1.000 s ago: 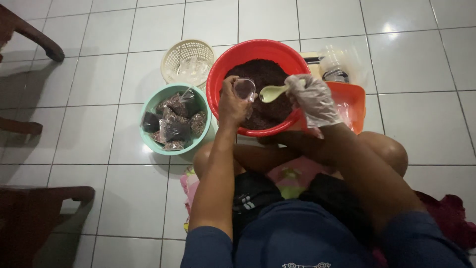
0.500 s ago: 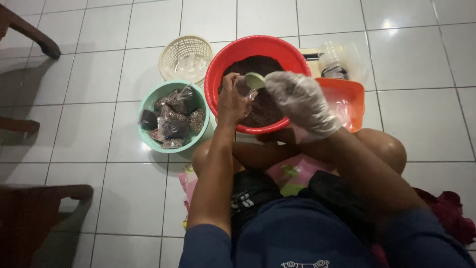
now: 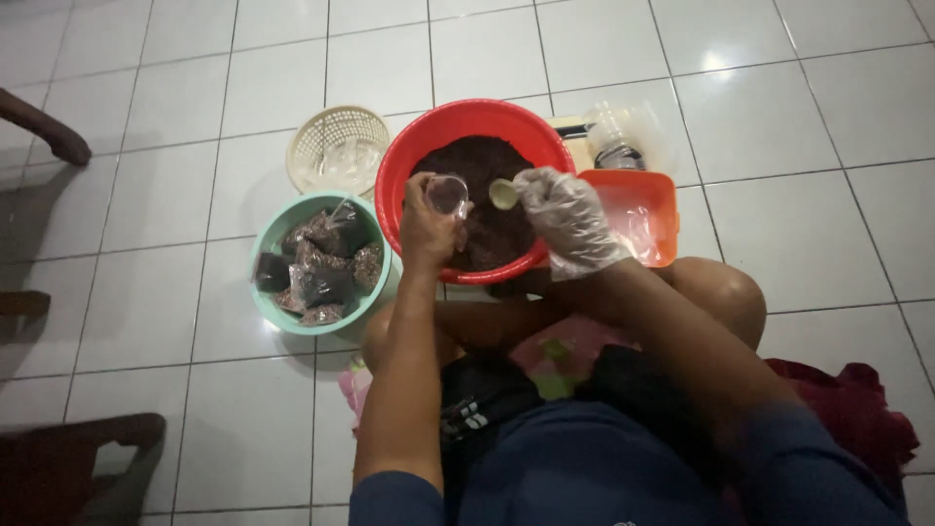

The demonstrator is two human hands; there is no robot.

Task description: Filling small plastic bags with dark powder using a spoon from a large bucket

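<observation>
A person sits cross-legged on the white tiled floor (image 3: 146, 205), and everything lies within arm's reach ahead. Largest is the red basin (image 3: 409, 170) at 12 o'clock, heaped with a dark brown crumbly mix (image 3: 497, 219); both hands work over it. At 10 o'clock, touching the basin's side, sits the teal bowl (image 3: 265, 302) packed with small filled clear bags of the same dark stuff. Beyond that, at 11 o'clock, stands a cream lattice basket (image 3: 336, 136), seemingly with clear plastic inside. At 1 o'clock an orange tub (image 3: 664, 200) presses against the basin's rim, holding crumpled clear plastic; behind it are a clear bottle-like container (image 3: 616, 146) and a pale flat object, too dim to name.

The left hand (image 3: 427, 232), bare, is curled closed around a small clear plastic bag (image 3: 448, 193), holding its mouth open and upward above the mix. The right hand (image 3: 570, 219), in a thin clear glove, pinches the handle of a pale spoon (image 3: 504, 193); fingers closed on it. The spoon lies nearly level, its long axis running 3 to 9 o'clock, bowl end pointing left. The bag's mouth sits just beside the spoon's bowl, at its 9 o'clock, the two near but apart. Nothing stands between them; only the brown heap lies below.
</observation>
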